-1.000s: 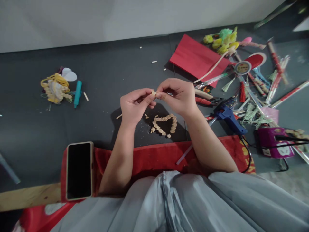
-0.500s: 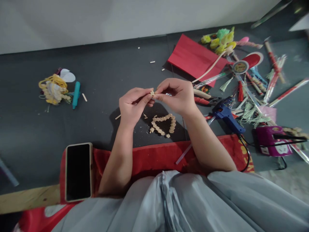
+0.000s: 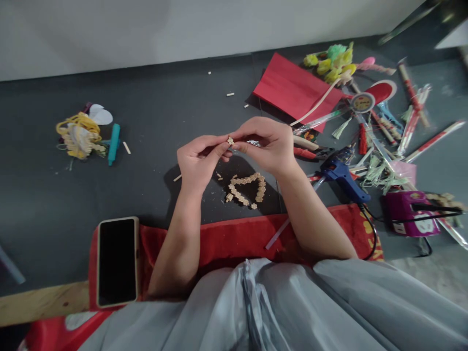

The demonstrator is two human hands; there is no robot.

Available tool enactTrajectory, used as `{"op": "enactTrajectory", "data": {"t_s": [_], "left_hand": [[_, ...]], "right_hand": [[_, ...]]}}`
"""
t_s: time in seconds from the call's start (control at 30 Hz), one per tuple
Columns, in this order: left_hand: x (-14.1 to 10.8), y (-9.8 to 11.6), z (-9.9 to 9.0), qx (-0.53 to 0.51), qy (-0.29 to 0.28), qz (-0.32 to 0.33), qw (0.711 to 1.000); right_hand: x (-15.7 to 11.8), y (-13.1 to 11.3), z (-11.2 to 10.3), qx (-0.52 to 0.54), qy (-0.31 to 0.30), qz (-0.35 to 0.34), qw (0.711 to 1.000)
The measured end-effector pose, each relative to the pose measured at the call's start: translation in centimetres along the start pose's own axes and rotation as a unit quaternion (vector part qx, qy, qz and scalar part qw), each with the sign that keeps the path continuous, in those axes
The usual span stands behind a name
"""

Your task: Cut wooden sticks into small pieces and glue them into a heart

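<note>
Head view: compared with half a second ago, the right hand (image 3: pixel 266 144) reaches slightly further over the piece (image 3: pixel 230 141), its forefinger now meeting the left forefinger above it; the heart (image 3: pixel 262 187) on the table (image 3: pixel 153 122) is unmoved. This suggests a grip adjustment, with work centred on the piece. Both hands are together, clamped on the piece above the table, just beyond the heart. The left hand (image 3: pixel 199 158) pinches the piece's left side between thumb and forefinger, other fingers curled beneath. The right hand's thumb and forefinger tips close at its right side (the pressure applied cannot be judged). Loose bits (image 3: pixel 220 177) lie beside the heart; the glue gun (image 3: pixel 341 175) rests beyond the right forearm.
</note>
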State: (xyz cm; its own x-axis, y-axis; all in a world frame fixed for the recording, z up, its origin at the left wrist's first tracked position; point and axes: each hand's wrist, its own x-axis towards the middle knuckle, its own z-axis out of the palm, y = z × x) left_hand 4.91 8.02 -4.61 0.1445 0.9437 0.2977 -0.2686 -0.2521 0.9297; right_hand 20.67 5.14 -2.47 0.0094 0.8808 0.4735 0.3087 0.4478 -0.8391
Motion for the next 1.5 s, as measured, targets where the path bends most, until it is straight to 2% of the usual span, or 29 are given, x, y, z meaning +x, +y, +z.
{"op": "enactTrajectory", "data": {"t_s": [0.13,0.33,0.5,0.7,0.93,1.2,1.37,1.5], "left_hand": [[0.0,0.1,0.0,-0.015,0.004,-0.046,0.999],[0.0,0.3,0.1,-0.011,-0.007,-0.010,1.000],[-0.1,0.4,0.1,-0.009,-0.011,0.010,1.000],[-0.1,-0.3,0.1,-0.007,-0.007,-0.013,1.000],[0.1,-0.7,0.1,-0.023,0.003,-0.043,0.999],[0.0,-0.3,0.0,-0.005,-0.009,0.006,1.000],[0.0,-0.3,-0.1,0.002,-0.014,0.047,0.999],[-0.1,-0.3,-0.1,-0.010,-0.018,0.080,0.997]], "right_hand": [[0.1,0.2,-0.3,-0.027,-0.009,-0.010,1.000],[-0.1,0.6,-0.4,-0.037,-0.018,0.002,0.999],[-0.2,0.9,-0.2,-0.031,-0.011,-0.029,0.999],[-0.2,0.8,0.0,-0.080,0.004,-0.040,0.996],[-0.1,0.5,0.0,-0.073,0.006,-0.046,0.996],[-0.2,0.2,0.3,-0.009,0.041,-0.045,0.998],[-0.2,0.2,0.3,-0.040,0.028,-0.049,0.998],[-0.2,0.5,0.4,-0.050,0.032,-0.077,0.995]]}}
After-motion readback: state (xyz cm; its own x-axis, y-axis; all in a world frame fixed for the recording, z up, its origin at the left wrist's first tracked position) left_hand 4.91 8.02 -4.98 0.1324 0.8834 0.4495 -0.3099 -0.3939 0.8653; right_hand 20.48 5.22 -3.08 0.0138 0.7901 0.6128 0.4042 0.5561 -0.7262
